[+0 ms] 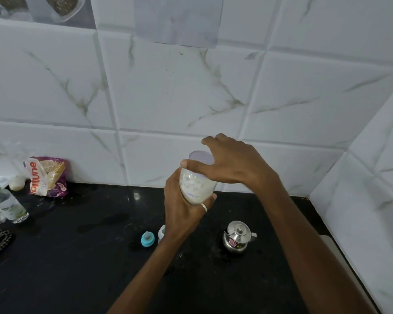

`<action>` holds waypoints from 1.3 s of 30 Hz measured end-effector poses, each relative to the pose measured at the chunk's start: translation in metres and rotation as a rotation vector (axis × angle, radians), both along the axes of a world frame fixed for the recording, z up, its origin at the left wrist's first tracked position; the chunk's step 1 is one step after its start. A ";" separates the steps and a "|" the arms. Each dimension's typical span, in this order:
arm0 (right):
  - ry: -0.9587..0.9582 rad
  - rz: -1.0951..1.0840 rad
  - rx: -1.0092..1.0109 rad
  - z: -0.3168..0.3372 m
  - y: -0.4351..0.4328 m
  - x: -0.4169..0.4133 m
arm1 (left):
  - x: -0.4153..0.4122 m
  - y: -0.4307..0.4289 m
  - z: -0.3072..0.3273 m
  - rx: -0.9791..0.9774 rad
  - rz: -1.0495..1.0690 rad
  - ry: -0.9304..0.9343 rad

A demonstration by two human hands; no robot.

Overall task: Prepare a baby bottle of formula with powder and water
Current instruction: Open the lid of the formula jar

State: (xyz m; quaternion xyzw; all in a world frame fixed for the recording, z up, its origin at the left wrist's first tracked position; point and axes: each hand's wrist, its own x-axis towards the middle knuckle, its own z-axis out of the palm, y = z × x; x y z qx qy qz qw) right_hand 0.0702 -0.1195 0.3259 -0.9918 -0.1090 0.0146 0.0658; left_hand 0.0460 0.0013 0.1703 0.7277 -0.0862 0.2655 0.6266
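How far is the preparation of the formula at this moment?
Done: the teal teat ring is off and lies on the counter beside the baby bottle. In hand: the left hand holds the powder jar, and the right hand grips its lilac lid. Probably left: adding powder and water, then closing. The bottle's contents are hidden.

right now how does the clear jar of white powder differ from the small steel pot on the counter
The clear jar of white powder is held in the air, left hand gripping its body, right hand round its lilac lid; the small shiny steel pot stands untouched on the black counter. The jar shows its contents; the pot hides them. Both are lidded.
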 end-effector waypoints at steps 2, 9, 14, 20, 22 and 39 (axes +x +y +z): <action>-0.123 -0.051 -0.125 -0.008 0.010 -0.004 | 0.003 0.001 -0.004 0.001 -0.020 0.018; 0.156 0.181 0.287 -0.007 -0.004 -0.001 | 0.007 0.006 -0.007 0.055 -0.017 0.061; -0.062 0.012 0.053 -0.010 0.004 -0.008 | 0.001 0.006 -0.008 0.063 0.038 0.051; 0.071 0.138 0.198 -0.018 0.006 -0.008 | 0.003 0.008 -0.012 0.105 0.014 0.094; 0.136 0.174 0.286 -0.014 0.000 -0.009 | 0.001 0.007 -0.008 0.096 0.000 0.091; -0.015 0.087 0.305 -0.024 -0.005 -0.014 | -0.001 0.008 -0.017 0.038 -0.026 0.122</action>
